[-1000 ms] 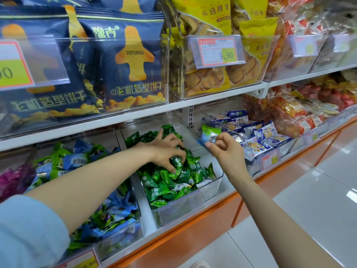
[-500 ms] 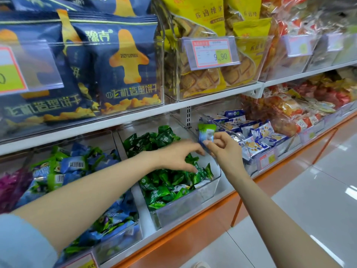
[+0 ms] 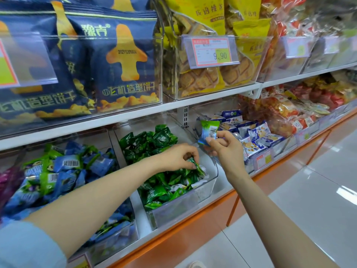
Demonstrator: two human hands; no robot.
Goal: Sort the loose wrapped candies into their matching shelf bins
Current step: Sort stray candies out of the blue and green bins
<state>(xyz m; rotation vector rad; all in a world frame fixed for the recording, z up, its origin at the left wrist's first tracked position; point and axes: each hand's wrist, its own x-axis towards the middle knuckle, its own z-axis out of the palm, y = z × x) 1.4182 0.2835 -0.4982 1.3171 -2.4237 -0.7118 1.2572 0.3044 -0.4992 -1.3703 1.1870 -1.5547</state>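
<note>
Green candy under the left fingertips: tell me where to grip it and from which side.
Pinch its upper edge from above. The green candy lies tilted on top of the pile, that edge free, while the clear wall of the bin closes off the right and front. The left hand pinches it so.

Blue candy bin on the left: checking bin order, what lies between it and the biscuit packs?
The clear bin of green candies, with the left hand in it, in the head view.
</note>
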